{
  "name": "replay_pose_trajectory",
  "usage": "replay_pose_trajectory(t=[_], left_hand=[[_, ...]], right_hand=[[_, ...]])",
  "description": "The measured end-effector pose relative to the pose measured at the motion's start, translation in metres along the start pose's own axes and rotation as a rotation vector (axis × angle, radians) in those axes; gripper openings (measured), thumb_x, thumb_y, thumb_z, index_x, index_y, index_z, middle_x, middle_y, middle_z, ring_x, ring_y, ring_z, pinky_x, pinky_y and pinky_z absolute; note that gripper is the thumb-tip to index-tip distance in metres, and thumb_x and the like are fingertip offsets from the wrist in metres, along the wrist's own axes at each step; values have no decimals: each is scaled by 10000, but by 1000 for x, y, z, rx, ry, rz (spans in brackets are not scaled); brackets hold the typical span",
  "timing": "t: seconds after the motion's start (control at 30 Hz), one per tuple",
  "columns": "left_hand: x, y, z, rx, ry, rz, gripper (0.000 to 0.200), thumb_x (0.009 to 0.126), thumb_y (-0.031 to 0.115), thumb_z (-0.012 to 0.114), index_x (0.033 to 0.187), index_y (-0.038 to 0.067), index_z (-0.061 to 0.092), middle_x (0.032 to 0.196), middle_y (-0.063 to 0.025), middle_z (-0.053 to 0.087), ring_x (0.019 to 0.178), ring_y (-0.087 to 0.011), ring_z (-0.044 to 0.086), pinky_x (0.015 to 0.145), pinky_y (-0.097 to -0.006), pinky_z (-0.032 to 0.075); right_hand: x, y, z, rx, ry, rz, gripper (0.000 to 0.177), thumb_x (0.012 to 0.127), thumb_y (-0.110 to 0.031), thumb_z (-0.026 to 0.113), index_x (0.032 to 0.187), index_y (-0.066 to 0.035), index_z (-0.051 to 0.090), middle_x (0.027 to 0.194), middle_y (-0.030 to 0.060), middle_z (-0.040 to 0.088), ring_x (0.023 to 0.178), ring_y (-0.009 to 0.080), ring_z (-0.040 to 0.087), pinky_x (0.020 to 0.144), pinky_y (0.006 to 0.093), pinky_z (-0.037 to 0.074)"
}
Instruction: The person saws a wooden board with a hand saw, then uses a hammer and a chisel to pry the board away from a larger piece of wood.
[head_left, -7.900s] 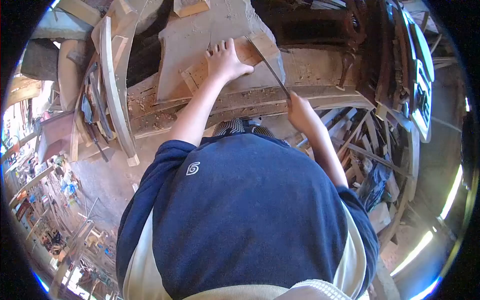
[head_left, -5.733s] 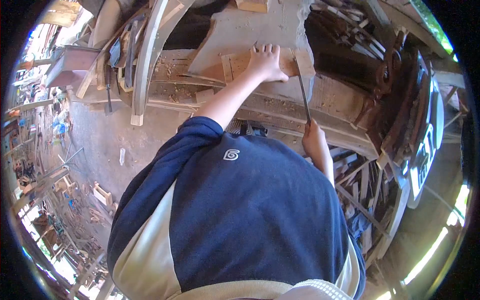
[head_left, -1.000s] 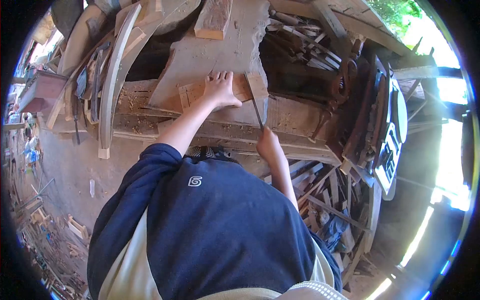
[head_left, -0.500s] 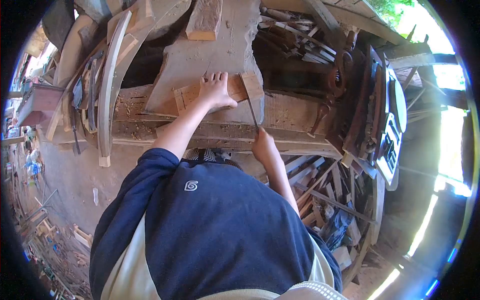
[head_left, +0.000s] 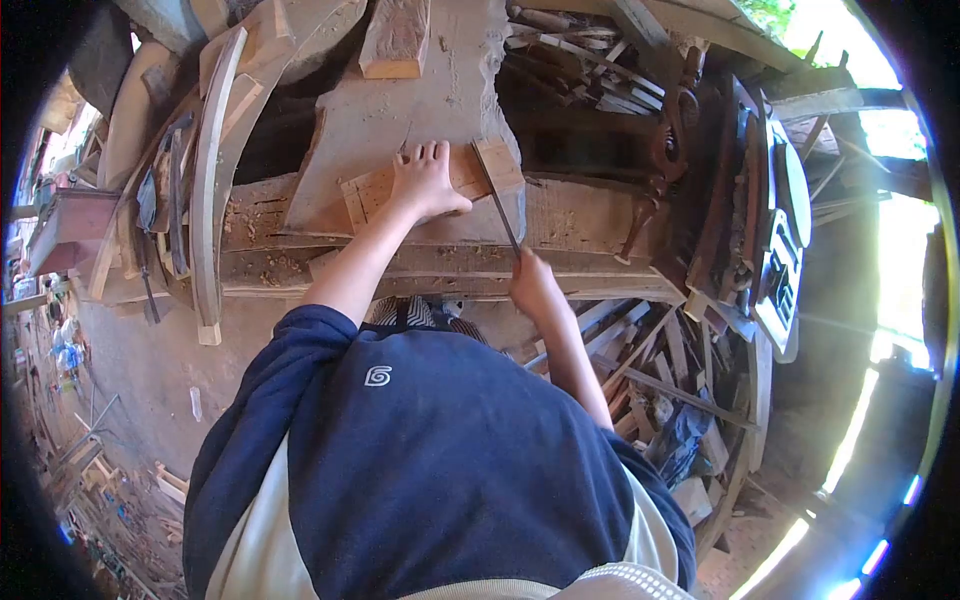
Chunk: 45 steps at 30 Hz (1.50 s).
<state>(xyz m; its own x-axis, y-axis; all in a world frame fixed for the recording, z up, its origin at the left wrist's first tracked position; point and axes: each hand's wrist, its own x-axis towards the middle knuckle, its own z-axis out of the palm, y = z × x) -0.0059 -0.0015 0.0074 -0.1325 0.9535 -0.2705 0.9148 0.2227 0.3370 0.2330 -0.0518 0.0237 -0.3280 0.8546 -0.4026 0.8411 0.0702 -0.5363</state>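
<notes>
A short light-brown wooden board (head_left: 368,196) lies across a wide slab (head_left: 450,110) on the bench. My left hand (head_left: 428,187) is on the board, fingers over its far side and thumb spread towards the near side, gripping it against the slab. My right hand (head_left: 537,284) is closed around the near end of a long, thin, dark handsaw (head_left: 505,214), seen almost edge-on. Its blade crosses the board to the right of my left hand, near the board's right end. The handle is hidden inside my fist, and the blade's teeth do not show.
A thick wooden block (head_left: 396,40) rests on the slab's far part. Curved timbers (head_left: 212,190) lean at the left. Dark carved pieces (head_left: 668,150) stand at the right. Wood offcuts (head_left: 660,365) are piled below the bench on the right.
The view has shifted slightly. My right hand is a little further right, and the handsaw's blade slants slightly more. My left hand stays at the same place on the board.
</notes>
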Motion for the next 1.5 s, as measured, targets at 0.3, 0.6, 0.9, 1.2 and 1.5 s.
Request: replay_pose_trajectory(t=[0.3,0.6,0.9,1.2,1.5], left_hand=[[0,1,-2,8,12,8,1087,521,452,779,1403,25,309,1412,-195,412,1335,-367,362,1090,-575,261],[2,-4,11,24,104,36,1062,528,507,776,1371,23,347,1386,-177,445,1307,-345,415,1069,-606,275],[3,-4,8,9,86,23,1048,508,490,784,1351,30,363,1372,-168,454,1289,-342,434,1065,-603,285],[4,-3,7,2,100,17,1040,505,483,788,1342,28,368,1359,-167,461,1288,-345,432,1064,-600,285],[4,-2,8,25,84,11,1054,518,480,790,1367,33,354,1372,-169,453,1293,-342,423,1059,-603,287]], right_hand=[[-14,-3,-1,51,-16,40,221,904,-97,449,1052,33,548,1000,343,611,1019,497,569,860,544,450],[45,-18,2,-38,-51,21,244,932,-133,462,1079,35,561,1005,319,625,1020,486,574,858,531,460],[-35,-4,-7,50,-24,84,227,909,-95,452,1062,42,549,997,349,610,1037,501,562,869,536,458],[53,-24,2,15,-9,19,244,933,-120,467,1102,37,545,980,331,621,996,498,578,840,547,461],[-8,-8,-8,5,-23,101,246,867,-65,455,1069,43,543,1005,352,610,1041,492,565,874,544,455]])
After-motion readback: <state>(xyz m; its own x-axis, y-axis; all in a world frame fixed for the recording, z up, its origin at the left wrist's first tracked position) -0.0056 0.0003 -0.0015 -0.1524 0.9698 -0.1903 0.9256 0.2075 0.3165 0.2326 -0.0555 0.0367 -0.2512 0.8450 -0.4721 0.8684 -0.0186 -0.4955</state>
